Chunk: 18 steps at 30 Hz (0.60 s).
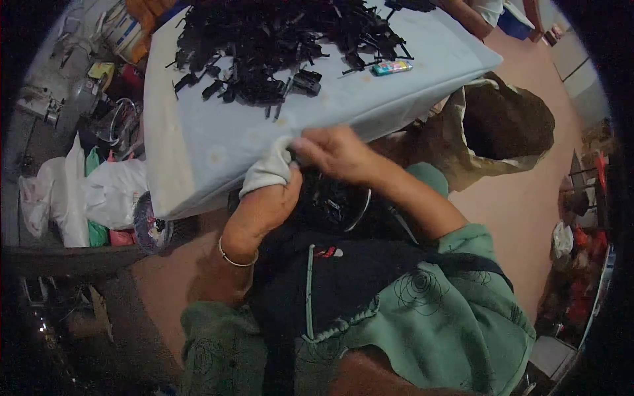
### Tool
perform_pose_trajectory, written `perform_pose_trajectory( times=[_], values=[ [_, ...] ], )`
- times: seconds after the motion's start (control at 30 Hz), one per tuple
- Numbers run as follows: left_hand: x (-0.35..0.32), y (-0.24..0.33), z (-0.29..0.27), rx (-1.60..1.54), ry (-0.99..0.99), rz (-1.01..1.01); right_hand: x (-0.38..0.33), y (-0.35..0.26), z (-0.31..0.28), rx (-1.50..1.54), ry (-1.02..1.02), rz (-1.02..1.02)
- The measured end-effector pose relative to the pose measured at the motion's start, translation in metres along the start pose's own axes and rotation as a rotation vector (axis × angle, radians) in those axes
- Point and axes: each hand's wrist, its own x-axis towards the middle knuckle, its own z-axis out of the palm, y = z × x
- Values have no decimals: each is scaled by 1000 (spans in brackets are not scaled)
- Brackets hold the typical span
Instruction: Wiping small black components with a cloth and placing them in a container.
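Observation:
My left hand [272, 199] has a white cloth [269, 169], perhaps part of a glove, around its fingers. It is closed, with the thumb pressed against the fingers. My right hand [340, 155] meets it at the fingertips, its own fingers pinched together. Between them shows a small dark piece, too blurred and covered to name. Both hands are at the near edge of the pale covered table [224, 142]. Beyond them lies a big heap of black plastic-looking parts [264, 46]. Below the hands, more small black parts [332, 206] sit in a round container, partly hidden by my arms.
A small colourful packet [392, 68] lies on the table right of the heap. An open brown sack [456, 145] stands at the right. White bags [119, 191] and a mesh basket [153, 224] are at the left. Another person's arm [467, 16] shows at the far right.

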Motion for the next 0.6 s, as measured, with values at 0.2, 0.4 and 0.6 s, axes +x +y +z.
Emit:
perform_pose_trajectory(
  times=[0.2, 0.4, 0.6],
  values=[
    [3, -15, 6, -31, -68, 110, 49, 24, -31, -751, 254, 55],
    [8, -15, 0, -690, -42, -482, 41, 29, -27, -644, 286, -25],
    [18, -29, 8, -1407, -9, -642, 10, 0, -22, -291, 48, -365]
  ],
)
